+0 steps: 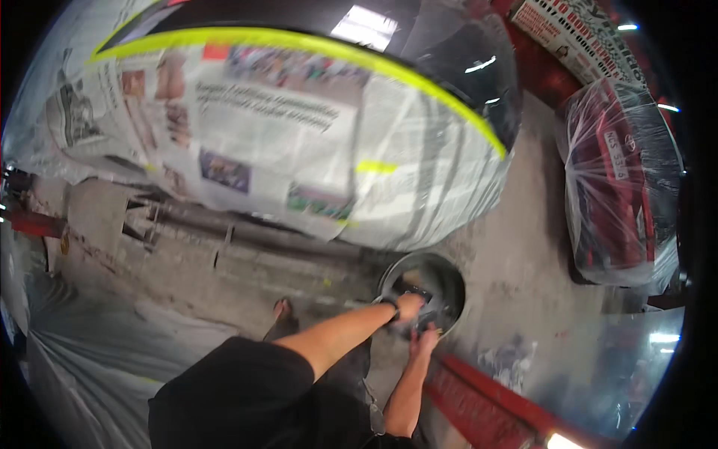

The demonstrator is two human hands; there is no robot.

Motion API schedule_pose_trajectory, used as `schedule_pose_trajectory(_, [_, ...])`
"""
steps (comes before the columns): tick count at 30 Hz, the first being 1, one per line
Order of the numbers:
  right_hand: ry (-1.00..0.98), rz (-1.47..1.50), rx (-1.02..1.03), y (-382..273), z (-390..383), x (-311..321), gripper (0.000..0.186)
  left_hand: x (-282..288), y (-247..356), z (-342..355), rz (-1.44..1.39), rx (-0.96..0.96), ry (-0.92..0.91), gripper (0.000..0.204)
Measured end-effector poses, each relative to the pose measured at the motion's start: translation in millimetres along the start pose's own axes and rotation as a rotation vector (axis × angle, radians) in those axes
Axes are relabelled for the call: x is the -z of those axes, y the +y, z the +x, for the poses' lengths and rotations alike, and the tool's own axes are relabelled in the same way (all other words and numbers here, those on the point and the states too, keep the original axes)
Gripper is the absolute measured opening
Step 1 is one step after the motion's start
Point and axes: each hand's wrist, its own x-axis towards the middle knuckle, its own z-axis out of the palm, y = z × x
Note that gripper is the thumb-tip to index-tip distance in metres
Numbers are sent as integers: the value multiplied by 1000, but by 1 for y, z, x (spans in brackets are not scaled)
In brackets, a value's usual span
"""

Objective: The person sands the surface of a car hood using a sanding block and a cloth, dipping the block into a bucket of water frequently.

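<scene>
A round grey bucket [456,277] stands on the floor with both hands reaching into it. My left hand [410,305], below a black band on the wrist, is closed on something dark inside that I cannot make out. Just below and right of it, my right hand [425,337] is closed at a dark shape in the bucket, also too unclear to name. The bucket's contents are dim and partly hidden by my hands.
A car panel masked with newspaper [269,135] and yellow tape spans the top. A plastic-covered red car [613,187] is at right, a red panel [479,400] at lower right, a grey sheet [90,352] at left. My foot [283,307] is on the concrete floor [508,224].
</scene>
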Motion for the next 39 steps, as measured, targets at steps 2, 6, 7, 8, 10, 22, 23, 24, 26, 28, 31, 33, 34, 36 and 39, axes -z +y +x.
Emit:
schedule_pose_trajectory(2, [-173,325,5,-10,-57,-12,53,3,-14,-9,-510,4,-103,11])
schedule_pose_trajectory(6, [-354,611,84,-33,-99,-23,57,29,15,-11,-2048,-218,-811,7])
schedule_pose_trajectory(7, [-359,682,124,-44,-102,-9,58,37,44,-18,-2019,-221,-854,7])
schedule_pose_trajectory(8, [-277,795,140,-59,-103,14,59,38,92,-32,-1614,-216,-533,6])
schedule_pose_trajectory(10, [-207,942,156,-83,-117,33,60,62,158,-58,-1163,-234,-239,6])
schedule_pose_trajectory(22, [28,984,328,-79,-113,65,69,451,330,-43,-774,-587,-163,42])
schedule_pose_trajectory(23, [57,1002,329,-82,-105,70,69,489,348,-49,-614,-623,-63,41])
schedule_pose_trajectory(24, [106,873,375,-83,-100,67,71,535,348,-46,-455,-569,18,45])
schedule_pose_trajectory(26, [251,694,362,-104,-98,49,78,618,361,-59,104,-399,287,41])
schedule_pose_trajectory(28, [290,508,346,-154,-113,-19,75,704,337,-55,586,-506,455,39])
schedule_pose_trajectory(31, [109,170,551,-255,-132,-127,63,745,302,-51,986,-232,623,36])
schedule_pose_trajectory(33, [-71,-22,898,-328,-177,-241,52,790,237,-55,1063,-280,589,31])
schedule_pose_trajectory(34, [-159,-81,1070,-365,-199,-297,47,792,208,-59,1064,-287,718,29])
schedule_pose_trajectory(36, [-250,-187,1259,-420,-241,-393,52,814,203,-62,951,-124,740,30])
schedule_pose_trajectory(39, [-151,-497,1494,-465,-273,-499,55,829,190,-25,914,-92,756,32])
